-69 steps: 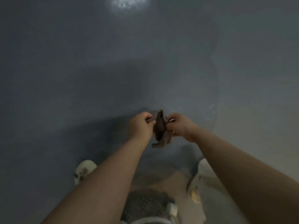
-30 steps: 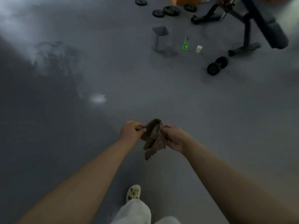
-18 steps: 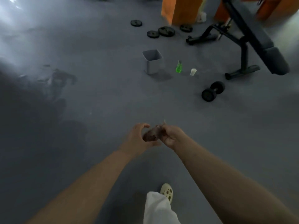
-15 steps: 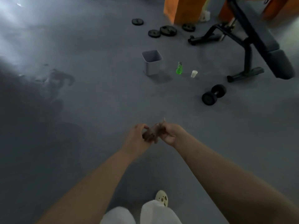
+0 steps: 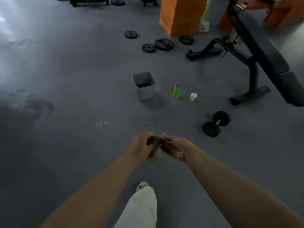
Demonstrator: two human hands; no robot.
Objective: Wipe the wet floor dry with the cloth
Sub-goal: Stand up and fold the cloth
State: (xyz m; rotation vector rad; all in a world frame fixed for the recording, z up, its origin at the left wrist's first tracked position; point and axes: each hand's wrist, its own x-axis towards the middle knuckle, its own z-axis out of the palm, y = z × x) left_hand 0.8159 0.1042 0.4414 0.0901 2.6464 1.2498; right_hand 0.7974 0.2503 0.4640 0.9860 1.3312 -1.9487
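With the left hand (image 5: 139,143) clenching the bunched cloth (image 5: 156,145) and the right hand (image 5: 176,149) only loosely pinching it, the floor's dark wet patch (image 5: 37,106) at its left edge may go unwiped, or cause a slip.

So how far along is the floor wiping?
Nothing clearly looks finished. In hand: the cloth is bunched between the left hand and right hand, held above the floor. Left: dark wet patches and glinting droplets remain to wipe.
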